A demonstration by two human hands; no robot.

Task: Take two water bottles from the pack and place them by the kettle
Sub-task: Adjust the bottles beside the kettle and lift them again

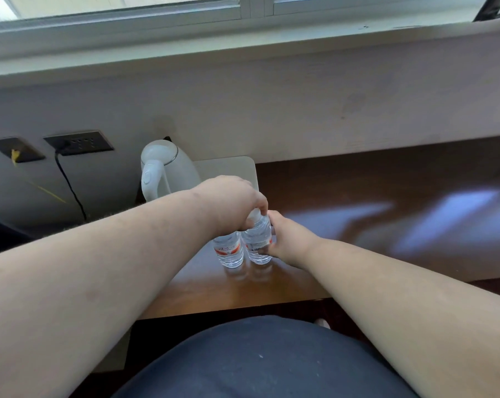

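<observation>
Two water bottles stood side by side on the brown table [357,196], touching each other. The left bottle [228,251] had a red label, and the right bottle [258,239] stood just beside it at about 3 o'clock. The white kettle [162,170] sat on a pale tray [237,168], up at about 11 o'clock from the bottles and near them.

The left hand [231,202] came down from above, fingers closed over the top of the right bottle. It hid the top of the left bottle, so I could not tell if it held that one too. The right hand [286,239] was curled around the side of the right bottle.

The bottles looked tall and thin, so I think they could tip. If a hand pulled away too fast, it might bump one bottle into the other and knock both down. The left arm was close to the kettle and could nudge it.
</observation>
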